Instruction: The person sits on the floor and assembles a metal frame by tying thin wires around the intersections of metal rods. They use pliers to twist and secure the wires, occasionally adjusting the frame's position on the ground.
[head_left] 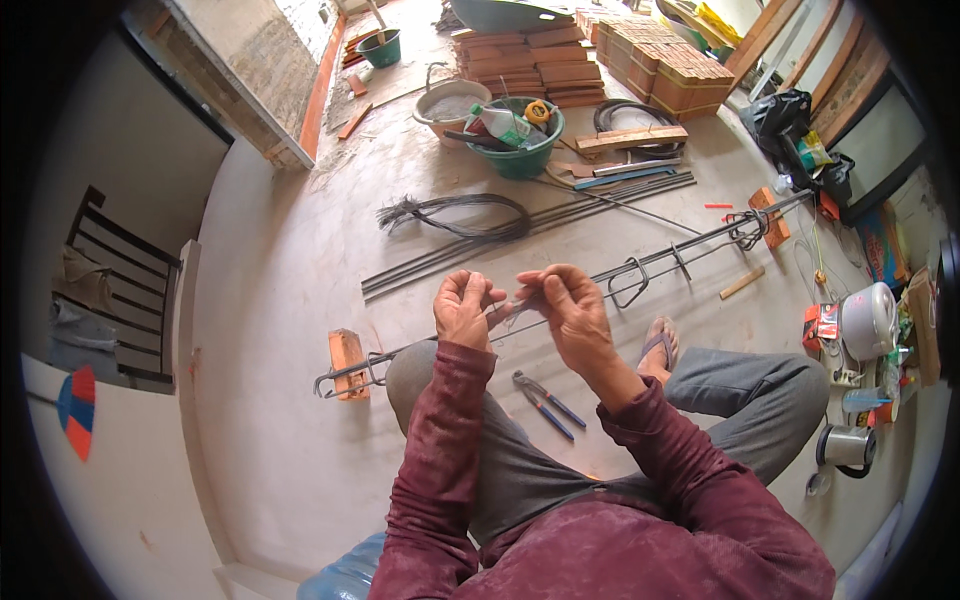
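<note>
Both hands meet above my lap, pinching thin dark tie wire [513, 312] between them. My left hand [463, 312] has its fingertips closed on the wire's left part. My right hand [570, 318] pinches the other side between thumb and fingers; the exact ends are too fine to make out. Beyond and under the hands runs a pair of long steel bars [600, 278], propped off the floor, with bent stirrups [628, 283] hung on them. Pincers [545, 405] with blue handles lie on the floor between my legs.
Bricks [348, 362] prop the bars. Past them lie loose rods [440, 265] and a wire coil [470, 215]. Farther off stand a green bucket [520, 155], a pale bucket [450, 105] and stacked tiles [530, 65]. A wooden stick [742, 283] and a steel jug [846, 447] are at right.
</note>
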